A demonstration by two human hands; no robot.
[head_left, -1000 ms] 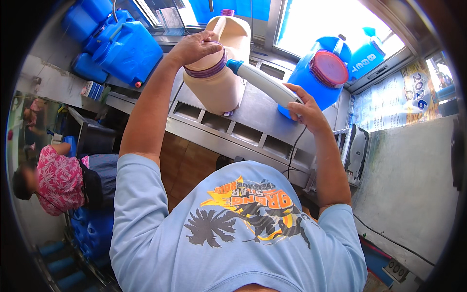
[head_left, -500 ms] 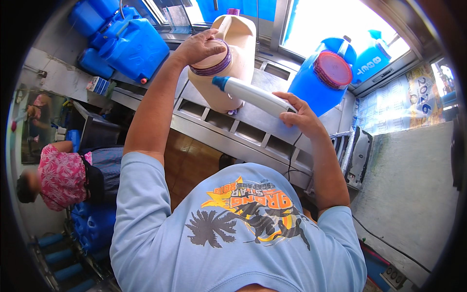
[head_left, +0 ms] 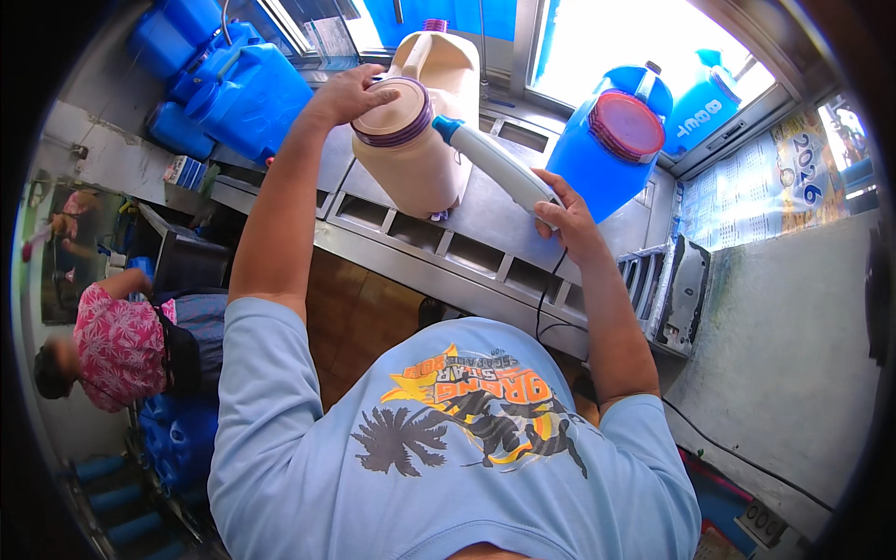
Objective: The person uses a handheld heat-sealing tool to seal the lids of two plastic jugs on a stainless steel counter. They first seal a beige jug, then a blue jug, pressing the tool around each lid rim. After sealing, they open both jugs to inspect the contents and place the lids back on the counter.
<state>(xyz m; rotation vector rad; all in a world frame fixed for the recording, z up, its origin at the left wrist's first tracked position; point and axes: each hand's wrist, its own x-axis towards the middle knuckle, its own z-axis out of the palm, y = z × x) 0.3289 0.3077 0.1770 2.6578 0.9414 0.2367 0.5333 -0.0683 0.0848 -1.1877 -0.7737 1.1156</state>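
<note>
A cream plastic jug (head_left: pixel 411 173) with a wide round lid (head_left: pixel 387 114) stands upright on the metal counter. Purple film rings the lid's edge, and a smaller purple-banded cap (head_left: pixel 435 26) tops its far end. My left hand (head_left: pixel 343 96) lies over the lid's left side, thumb and fingers stretched apart. A white corded heat gun (head_left: pixel 504 168) with a teal nozzle is gripped in my right hand (head_left: pixel 567 217). Its nozzle points at the right side of the lid's purple band, very near it; whether they touch I cannot tell.
A blue jug (head_left: pixel 597 173) with a red lid stands to the right on the slotted steel counter (head_left: pixel 359 245). Several blue containers (head_left: pixel 252 103) are at the far left. A person in a pink patterned top (head_left: pixel 121 345) is at left. A black cord (head_left: pixel 737 457) hangs at right.
The heat gun's nozzle has moved from the lid's near right edge round to its right side, and the tool slopes more steeply. My left hand stays on the lid.
</note>
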